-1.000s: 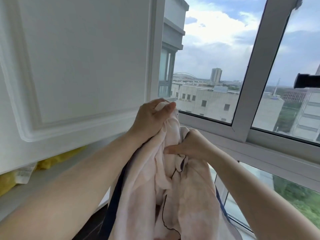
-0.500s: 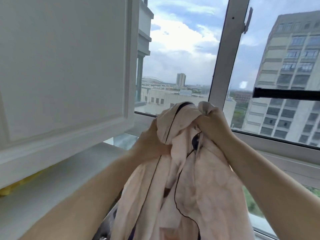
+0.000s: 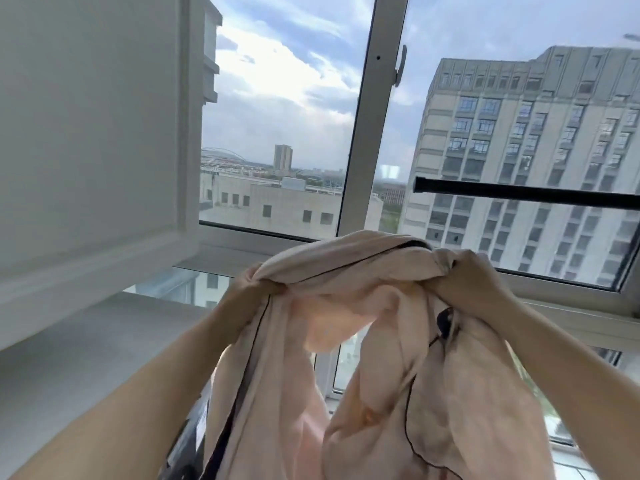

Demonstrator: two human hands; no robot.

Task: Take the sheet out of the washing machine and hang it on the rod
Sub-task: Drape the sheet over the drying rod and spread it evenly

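A pale pink sheet (image 3: 363,341) with thin dark piping hangs bunched in front of me, lifted to chest height. My left hand (image 3: 247,294) grips its upper edge on the left, and my right hand (image 3: 467,278) grips the upper edge on the right, so a short stretch of cloth spans between them. A black rod (image 3: 526,194) runs level across the window, above and behind my right hand, its left end free. The sheet does not touch the rod. The washing machine is hidden below the cloth.
A white cabinet door (image 3: 90,133) fills the upper left, with a white ledge (image 3: 69,358) under it. The window frame's upright post (image 3: 367,133) stands in the middle, its handle (image 3: 401,65) high up. Glass panes and tall buildings lie beyond.
My hands have moved apart, spreading the sheet's top edge. The view has turned right, bringing more of the black rod into sight.
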